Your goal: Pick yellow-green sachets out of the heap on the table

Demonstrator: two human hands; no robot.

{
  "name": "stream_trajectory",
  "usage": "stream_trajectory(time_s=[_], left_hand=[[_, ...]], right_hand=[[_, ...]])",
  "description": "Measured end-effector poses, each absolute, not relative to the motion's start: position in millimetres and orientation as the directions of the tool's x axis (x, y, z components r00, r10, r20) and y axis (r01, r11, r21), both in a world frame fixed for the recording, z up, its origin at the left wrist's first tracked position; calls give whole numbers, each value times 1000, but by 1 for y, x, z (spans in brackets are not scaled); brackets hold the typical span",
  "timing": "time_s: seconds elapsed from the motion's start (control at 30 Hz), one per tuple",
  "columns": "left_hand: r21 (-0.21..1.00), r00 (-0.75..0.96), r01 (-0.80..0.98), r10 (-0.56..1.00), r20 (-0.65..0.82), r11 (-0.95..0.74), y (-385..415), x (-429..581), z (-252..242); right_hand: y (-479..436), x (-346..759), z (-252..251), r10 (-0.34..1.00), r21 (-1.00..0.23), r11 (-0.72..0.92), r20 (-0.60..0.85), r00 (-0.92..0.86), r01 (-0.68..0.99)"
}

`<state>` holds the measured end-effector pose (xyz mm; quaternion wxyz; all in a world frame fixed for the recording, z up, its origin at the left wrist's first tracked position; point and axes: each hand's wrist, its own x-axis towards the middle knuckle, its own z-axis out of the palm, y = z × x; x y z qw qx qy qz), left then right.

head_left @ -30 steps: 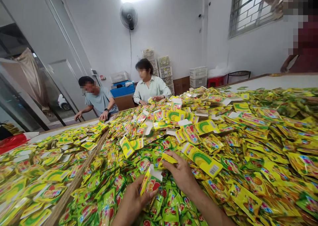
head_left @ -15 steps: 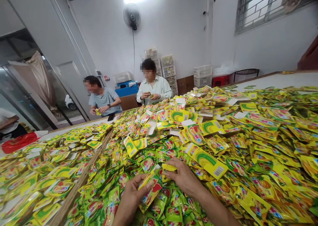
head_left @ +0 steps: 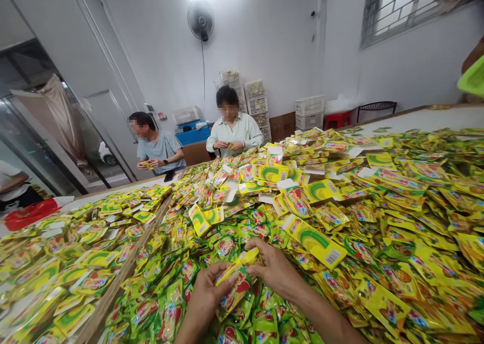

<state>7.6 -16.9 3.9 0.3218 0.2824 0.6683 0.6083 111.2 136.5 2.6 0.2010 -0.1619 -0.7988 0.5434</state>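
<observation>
My left hand [head_left: 204, 296] grips a small flat yellow carton [head_left: 233, 281] with red fruit print, low in the middle of the view. My right hand [head_left: 275, 267] pinches a small yellow sachet [head_left: 247, 257] and holds it against the carton's upper end. Both hands hover just above a deep heap of yellow and green sachets [head_left: 378, 218] and flat cartons that covers the table. A flat yellow carton with a barcode [head_left: 316, 242] lies just right of my right hand.
Across the table sit two people, one in a grey shirt [head_left: 157, 150], one in a pale green shirt [head_left: 234, 130], each handling a packet. A wooden divider [head_left: 124, 278] splits the table. White crates [head_left: 309, 111], a red stool and a wall fan [head_left: 200, 19] stand behind.
My right hand lifted a yellow sachet off the heap and brought it left to the carton in my left hand. The two people opposite picked up packets. The view shifted slightly.
</observation>
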Motion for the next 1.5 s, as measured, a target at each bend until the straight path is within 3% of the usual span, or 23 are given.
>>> stream_trajectory(time_s=[0.1, 0.27, 0.4, 0.5, 0.73, 0.97, 1.13, 1.3, 1.5], left_hand=[[991, -653, -135, 749, -107, 25, -15, 8, 3], [971, -625, -238, 764, -159, 7, -16, 8, 1], [948, -623, -316, 761, -180, -35, -17, 8, 2], [932, -630, -361, 748, -206, -47, -16, 11, 3], [939, -654, -344, 724, -219, -27, -15, 10, 7], [972, -696, -236, 698, -168, -1, -13, 5, 3], [971, -721, -239, 673, -161, -23, -15, 6, 4], [976, -745, -214, 652, -145, -28, -15, 8, 5], [961, -743, -272, 644, -179, -46, -14, 9, 9]], right_hand=[[136, 113, 8, 445, -957, 280, 204, -872, -81], [131, 110, 9, 497, -877, 480, 254, -830, 20], [129, 107, 5, 561, -931, 364, 237, -793, -21], [125, 106, 2, 536, -926, 374, 259, -804, -49], [120, 111, 10, 521, -970, 241, 143, -841, -15], [117, 113, 9, 434, -898, 438, 179, -883, 34], [115, 110, 9, 483, -979, 205, 110, -868, -10], [108, 108, 4, 403, -963, 269, 93, -911, 21], [111, 107, -2, 337, -998, 43, 55, -940, -43]])
